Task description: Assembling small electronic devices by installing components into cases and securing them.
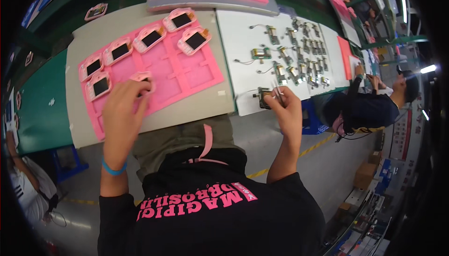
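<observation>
Pink tray [196, 76] lies on the counter [180, 117]; the left hand [125, 99] has a case [137, 75] in its grip, the right hand [287, 106] holds tweezers [277, 90] against a board [263, 98].

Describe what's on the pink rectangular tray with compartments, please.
Six pink, black-screened rectangular devices lie on the tray. A seventh pink piece is at the bare left hand, whose fingers partly cover it. The tray surface directly beneath these pieces is hidden.

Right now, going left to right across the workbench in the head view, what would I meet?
Green table surface → pink tray holding pink devices with dark screens → rows of small circuit boards → red sheet.
</observation>
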Tool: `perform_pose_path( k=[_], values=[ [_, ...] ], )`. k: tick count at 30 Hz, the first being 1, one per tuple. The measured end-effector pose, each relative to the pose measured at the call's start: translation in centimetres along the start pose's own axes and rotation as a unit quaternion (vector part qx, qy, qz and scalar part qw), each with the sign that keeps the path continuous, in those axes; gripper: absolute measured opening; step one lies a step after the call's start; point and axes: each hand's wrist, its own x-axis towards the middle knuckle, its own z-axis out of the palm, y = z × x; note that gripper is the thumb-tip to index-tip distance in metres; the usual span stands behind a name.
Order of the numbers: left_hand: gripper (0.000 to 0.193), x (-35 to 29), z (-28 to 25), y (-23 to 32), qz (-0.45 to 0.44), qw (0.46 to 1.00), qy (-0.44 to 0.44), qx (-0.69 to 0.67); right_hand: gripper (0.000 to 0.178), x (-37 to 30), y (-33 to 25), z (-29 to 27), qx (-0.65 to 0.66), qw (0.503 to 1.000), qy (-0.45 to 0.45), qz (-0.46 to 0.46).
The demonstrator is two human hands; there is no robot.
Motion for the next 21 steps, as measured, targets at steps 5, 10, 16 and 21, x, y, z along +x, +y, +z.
perform_pose_path(
  k=[5, 10, 16, 21],
  values=[
    [0.033, -2.8, 2.2, 1.3, 0.053, 0.998, 0.025, 0.016, 0.021, -1.8, -1.0, 5.8, 0.34, 0.927, -0.123, 0.097],
    [0.029, -6.0, 2.9, 4.8, -0.166, 0.933, -0.032, -0.319, 0.03, -4.6, -1.9, 14.3, 0.497, 0.813, -0.262, 0.155],
    [0.025, -7.4, 3.6, 3.2, -0.286, 0.822, 0.035, -0.492, 0.038, -6.7, -4.7, 17.3, 0.267, 0.896, -0.345, 0.081],
    [0.019, -5.8, 0.1, 1.1, -0.329, 0.826, 0.02, -0.457, 0.04, -6.4, -3.9, 15.7, 0.237, 0.903, -0.354, 0.05]
  ],
)
